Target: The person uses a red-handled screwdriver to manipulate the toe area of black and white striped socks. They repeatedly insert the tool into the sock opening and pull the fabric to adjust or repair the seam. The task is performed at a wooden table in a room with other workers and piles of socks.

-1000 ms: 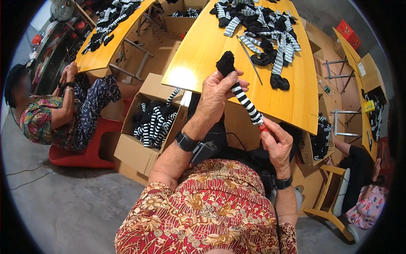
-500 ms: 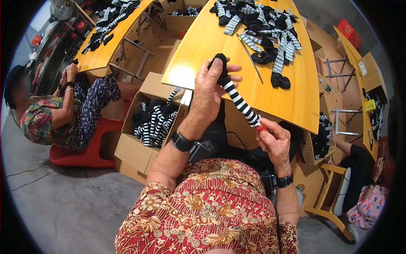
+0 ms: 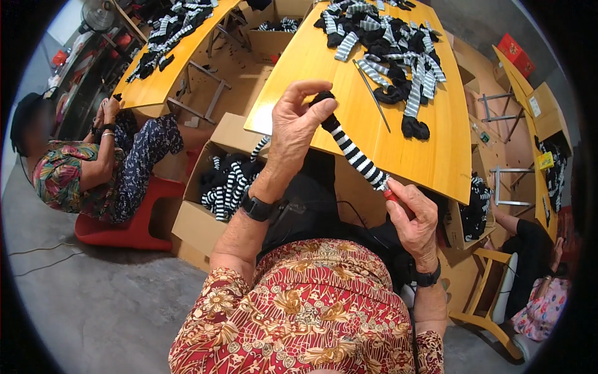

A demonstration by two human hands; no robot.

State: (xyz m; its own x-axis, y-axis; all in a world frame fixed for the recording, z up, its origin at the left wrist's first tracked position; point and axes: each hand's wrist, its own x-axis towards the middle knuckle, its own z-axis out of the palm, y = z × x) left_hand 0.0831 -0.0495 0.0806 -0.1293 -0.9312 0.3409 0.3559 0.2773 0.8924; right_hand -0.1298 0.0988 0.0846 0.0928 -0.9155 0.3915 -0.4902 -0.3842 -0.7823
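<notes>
A narrow knit tube [image 3: 356, 153], striped black and white with a solid black end, stretches slantwise between my hands at the table's near edge. My left hand [image 3: 297, 118] pinches the black end between thumb and index finger, the other fingers curled loosely. At the striped end, a small red handle [image 3: 390, 195] shows in the closed fingers of my right hand [image 3: 413, 218]. What the handle belongs to is hidden; it meets the white rim of the tube.
The yellow table [image 3: 299, 68] bears a heap of black and striped knit pieces [image 3: 398, 56] and a thin dark rod [image 3: 372, 95]. Cardboard boxes of knit pieces stand left [image 3: 193, 227] and right [image 3: 458, 230]. A person [image 3: 75, 168] sits at left on a red chair [image 3: 134, 227], another [image 3: 542, 293] at right.
My left hand's grip has loosened from a fuller hold to a fingertip pinch at the black end. My right hand has shifted slightly right and down, with the tube still between the hands.
</notes>
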